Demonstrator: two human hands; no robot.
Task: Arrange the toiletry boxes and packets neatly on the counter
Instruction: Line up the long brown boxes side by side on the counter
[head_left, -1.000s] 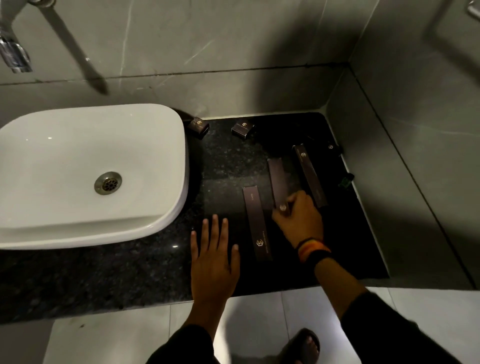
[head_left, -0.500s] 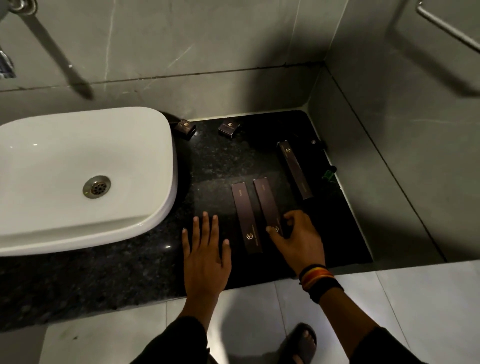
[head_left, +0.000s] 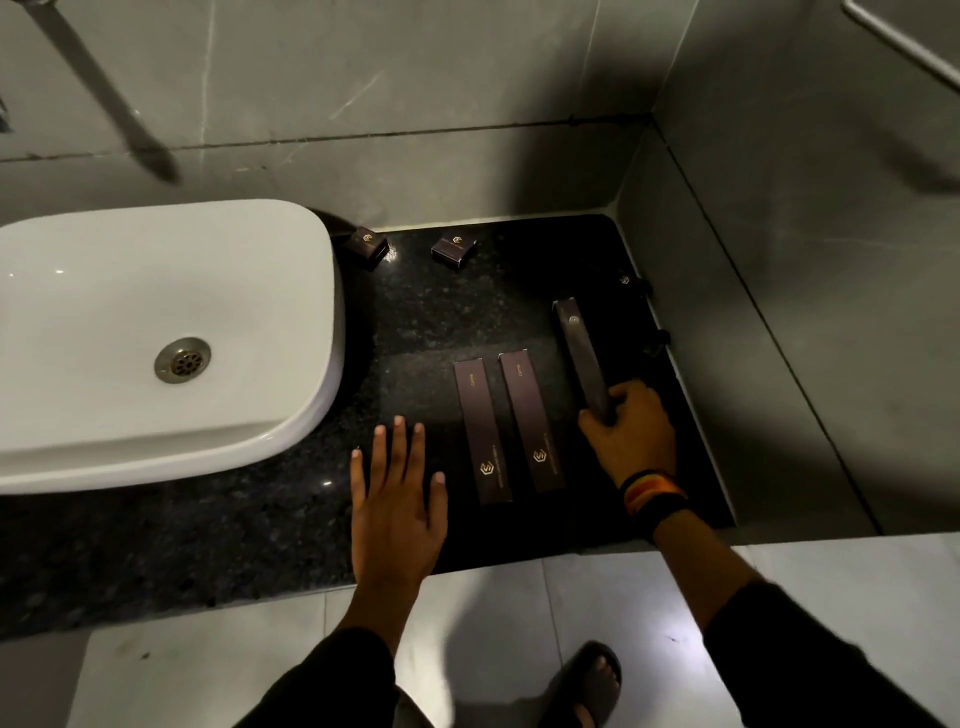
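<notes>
Two long dark comb boxes (head_left: 481, 431) (head_left: 531, 422) lie side by side on the black granite counter (head_left: 260, 525). A third long box (head_left: 579, 348) angles to their right; my right hand (head_left: 628, 434) grips its near end. My left hand (head_left: 397, 499) rests flat on the counter with fingers spread, just left of the two boxes. Two small square boxes (head_left: 368, 245) (head_left: 454, 248) sit near the back wall. Small dark items (head_left: 631, 281) (head_left: 657, 340) lie by the right wall, too dim to identify.
A white basin (head_left: 156, 332) fills the left of the counter. Grey tiled walls close the back and right side (head_left: 779, 312). The counter's front edge runs above a light floor, where my sandalled foot (head_left: 592, 680) shows.
My right hand left the second long box lying beside the first and moved right to take hold of the third box's near end. My left hand stayed flat.
</notes>
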